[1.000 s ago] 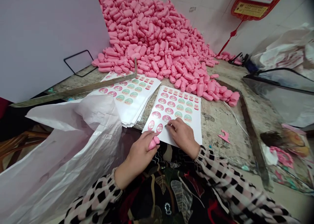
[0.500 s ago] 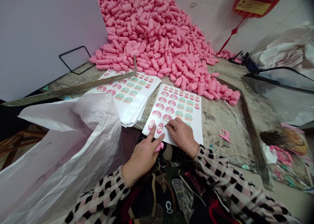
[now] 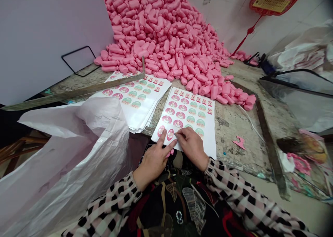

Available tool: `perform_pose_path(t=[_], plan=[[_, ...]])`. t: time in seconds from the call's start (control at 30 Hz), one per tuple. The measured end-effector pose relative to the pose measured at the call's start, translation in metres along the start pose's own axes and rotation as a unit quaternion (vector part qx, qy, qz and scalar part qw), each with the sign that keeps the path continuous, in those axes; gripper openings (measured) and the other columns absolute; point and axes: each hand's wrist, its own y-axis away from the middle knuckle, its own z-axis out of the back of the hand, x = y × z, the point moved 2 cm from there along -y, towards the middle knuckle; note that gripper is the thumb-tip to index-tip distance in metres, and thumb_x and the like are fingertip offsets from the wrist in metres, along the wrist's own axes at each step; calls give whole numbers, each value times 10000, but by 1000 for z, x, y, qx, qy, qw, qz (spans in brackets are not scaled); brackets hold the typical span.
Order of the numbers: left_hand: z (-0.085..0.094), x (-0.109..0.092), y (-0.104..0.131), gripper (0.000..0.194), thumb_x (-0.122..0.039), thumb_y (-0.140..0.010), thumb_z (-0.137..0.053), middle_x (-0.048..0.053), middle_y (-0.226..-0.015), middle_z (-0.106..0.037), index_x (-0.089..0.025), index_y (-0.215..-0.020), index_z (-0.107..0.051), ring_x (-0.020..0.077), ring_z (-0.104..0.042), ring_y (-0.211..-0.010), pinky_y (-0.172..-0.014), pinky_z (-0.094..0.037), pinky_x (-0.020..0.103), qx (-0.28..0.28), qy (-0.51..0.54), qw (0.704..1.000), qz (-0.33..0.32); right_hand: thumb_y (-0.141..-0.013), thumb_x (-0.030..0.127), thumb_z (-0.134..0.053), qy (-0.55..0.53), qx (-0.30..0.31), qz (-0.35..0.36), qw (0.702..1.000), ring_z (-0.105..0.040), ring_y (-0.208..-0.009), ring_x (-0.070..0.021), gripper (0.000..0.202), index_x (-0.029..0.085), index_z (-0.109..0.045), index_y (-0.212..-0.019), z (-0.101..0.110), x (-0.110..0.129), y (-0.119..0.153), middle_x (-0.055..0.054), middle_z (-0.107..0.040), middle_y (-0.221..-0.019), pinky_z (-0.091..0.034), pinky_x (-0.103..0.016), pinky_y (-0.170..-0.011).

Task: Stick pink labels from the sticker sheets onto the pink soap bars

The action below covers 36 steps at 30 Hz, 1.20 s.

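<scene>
A white sticker sheet [image 3: 209, 140] with rows of pink and green labels lies at the table's front edge. My left hand [image 3: 153, 159] presses its index fingertip on the sheet by the lower-left oval stickers. Its other fingers curl round a small pink bottle [image 3: 170, 153], mostly hidden beneath the hand. My right hand [image 3: 192, 145] rests on the sheet, thumb and forefinger pinched together at the right edge of a pink oval sticker [image 3: 170, 134]. A tiny dark bit shows at those fingertips, too small to make out.
A large heap of pink bottles [image 3: 166, 43] fills the back of the table. More sticker sheets [image 3: 145, 115] are stacked at left, under a metal strip [image 3: 78, 90]. A white plastic sack [image 3: 99, 143] hangs at the front left. A pink scrap [image 3: 239, 142] lies to the right.
The view has shifted slightly. Both hands stay at the same oval stickers, with the right fingertips still pinched at the sticker's edge.
</scene>
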Motion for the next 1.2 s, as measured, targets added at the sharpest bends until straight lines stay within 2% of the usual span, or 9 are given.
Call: perform_pose_path(t=[0.13, 0.37, 0.73, 0.87, 0.97, 1.03, 1.07, 1.13, 1.2], plan=[[-3, 0, 0, 579, -176, -854, -444, 41, -1507, 27, -382, -1369, -277, 245, -488, -1136, -900, -436, 387, -10, 1, 1000, -1, -873, 348, -416, -25, -13, -27, 999, -539, -756, -133, 217, 234, -596, -835, -4, 3, 3, -2, -587, -840, -349, -249, -653], [-3, -1, 0, 640, -188, -846, -459, 51, -1506, 17, -413, -1383, -195, 245, -523, -1077, -862, -451, 388, -10, -24, 1000, 7, -789, 468, -509, -7, 37, -76, 996, -531, -679, -141, 255, 239, -604, -730, 4, 6, -12, 11, -615, -767, -297, -253, -569], [-2, -2, 0, 540, -231, -862, -439, 60, -1505, -14, -399, -1356, -298, 235, -574, -987, -837, -460, 411, -6, -32, 999, 20, -793, 410, -514, 31, -42, 4, 999, -536, -695, -132, 215, 236, -605, -707, 27, 29, -13, 5, -595, -764, -305, -254, -574], [2, -1, 5, 528, -193, -857, -438, 30, -1507, 38, -381, -1341, -341, 257, -466, -1164, -907, -425, 400, -11, 44, 999, -7, -742, 479, -556, -51, -51, -36, 997, -518, -635, -126, 256, 236, -623, -695, 35, 12, -18, 14, -596, -716, -317, -250, -556], [12, -1, 11, 481, -271, -837, -502, 33, -1495, -122, -325, -1307, -417, 248, -345, -1263, -997, -348, 383, -58, 182, 982, -12, -700, 511, -593, -176, -44, -68, 981, -485, -576, -117, 299, 213, -615, -683, 37, -5, -22, 18, -584, -658, -332, -247, -537], [21, 0, 13, 500, -382, -798, -558, 74, -1417, -320, -275, -1277, -458, 226, -470, -1145, -928, -417, 342, -98, 343, 933, 47, -683, 498, -624, -284, -43, -71, 955, -475, -569, -112, 307, 193, -593, -678, 38, -9, -20, 17, -577, -646, -353, -247, -542], [24, 0, 13, 520, -446, -783, -560, 97, -1333, -427, -250, -1257, -473, 201, -555, -1002, -825, -475, 313, -106, 443, 885, 92, -677, 483, -640, -333, -41, -68, 939, -474, -571, -109, 301, 187, -583, -679, 37, -7, -18, 17, -575, -647, -362, -247, -548], [27, -1, 9, 526, -554, -822, -426, 103, -1062, -591, -215, -1221, -475, 124, -581, -647, -552, -487, 250, -77, 650, 733, 184, -673, 444, -664, -401, -26, -55, 914, -473, -579, -105, 279, 181, -572, -678, 37, 2, -10, 18, -568, -649, -374, -245, -557], [29, -5, 2, 525, -597, -819, -385, 61, -807, -607, -184, -1118, -510, 95, -531, -520, -449, -423, 204, -15, 784, 577, 228, -673, 417, -675, -420, -2, -33, 907, -470, -578, -103, 257, 181, -573, -669, 35, 15, -1, 16, -565, -646, -381, -244, -558]])
